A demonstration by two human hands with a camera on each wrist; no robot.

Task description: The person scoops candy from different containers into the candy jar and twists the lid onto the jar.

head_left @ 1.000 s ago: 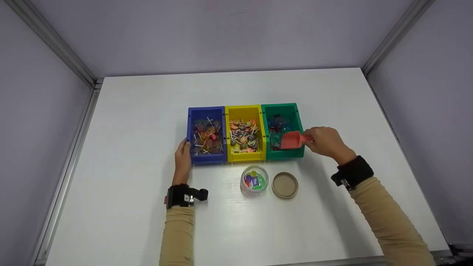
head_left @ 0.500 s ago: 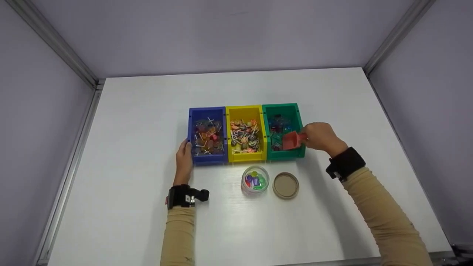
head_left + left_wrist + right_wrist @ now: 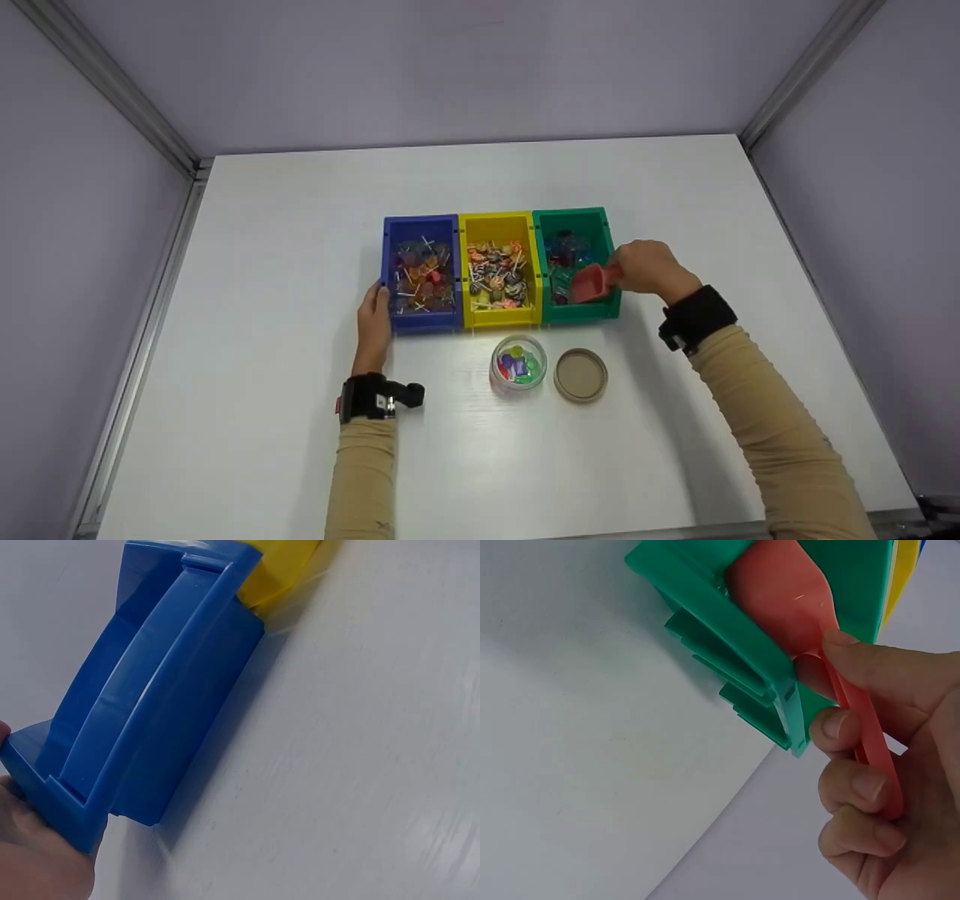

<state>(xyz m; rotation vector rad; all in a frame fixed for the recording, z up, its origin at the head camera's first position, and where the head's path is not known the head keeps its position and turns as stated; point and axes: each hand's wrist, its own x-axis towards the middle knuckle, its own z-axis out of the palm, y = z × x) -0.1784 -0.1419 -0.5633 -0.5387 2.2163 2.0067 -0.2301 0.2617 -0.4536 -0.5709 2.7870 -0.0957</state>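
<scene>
Scoop point(image 3: 590, 283), red, gripped by its handle in the right hand point(image 3: 643, 268), dips into the green bin point(image 3: 596, 225), while the jar point(image 3: 517, 364) holds only a few candies and the left hand's straight fingers point(image 3: 373, 319) steady the blue bin point(image 3: 421, 325)

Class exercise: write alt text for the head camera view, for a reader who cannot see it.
A person's right hand dips a red scoop into the green bin; the left hand rests against the blue bin. A yellow bin sits between them, with an open jar and lid in front.
</scene>
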